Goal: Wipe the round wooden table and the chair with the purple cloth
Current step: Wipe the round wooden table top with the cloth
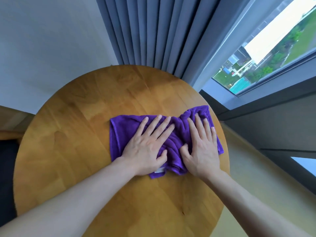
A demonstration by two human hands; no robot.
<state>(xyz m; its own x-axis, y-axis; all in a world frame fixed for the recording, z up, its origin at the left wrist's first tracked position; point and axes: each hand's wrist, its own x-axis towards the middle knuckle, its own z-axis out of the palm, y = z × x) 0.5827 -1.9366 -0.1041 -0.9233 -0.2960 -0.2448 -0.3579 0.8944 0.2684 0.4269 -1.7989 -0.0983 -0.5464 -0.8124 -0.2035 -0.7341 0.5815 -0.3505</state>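
Under both flat hands [147, 147] [201, 149]: purple cloth [119, 134], on table [71, 134].

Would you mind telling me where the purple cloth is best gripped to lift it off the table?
Probably by the bunched ridge in the middle of the purple cloth, pinched from above. Folds stand up there between the left hand and right hand, which both press flat on it; the cloth's left part lies flat against the round wooden table, offering less to catch.

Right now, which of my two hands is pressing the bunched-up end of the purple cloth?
The right hand, nearer the window. The purple cloth gathers in folds under it, while the left hand lies on the flatter part.
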